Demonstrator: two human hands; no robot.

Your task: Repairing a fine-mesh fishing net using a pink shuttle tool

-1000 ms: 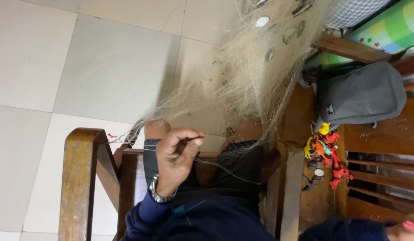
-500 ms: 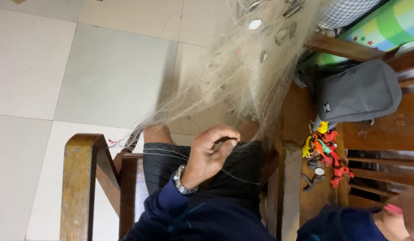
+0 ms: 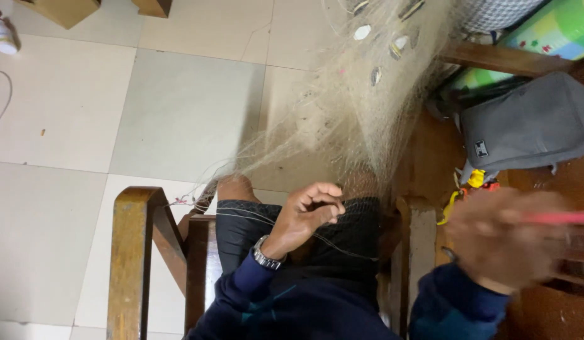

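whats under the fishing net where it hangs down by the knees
The fishing net drapes over the knees and tiled floor, both showing through; what lies beneath its thick middle is hidden.

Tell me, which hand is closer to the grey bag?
The right hand. It is blurred, just below the grey bag, holding a red tool. The left hand is far to the bag's left, over the lap, pinching the fishing net.

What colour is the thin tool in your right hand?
Pinkish red, though motion-blurred; the thin tool in the right hand shows in the head view.
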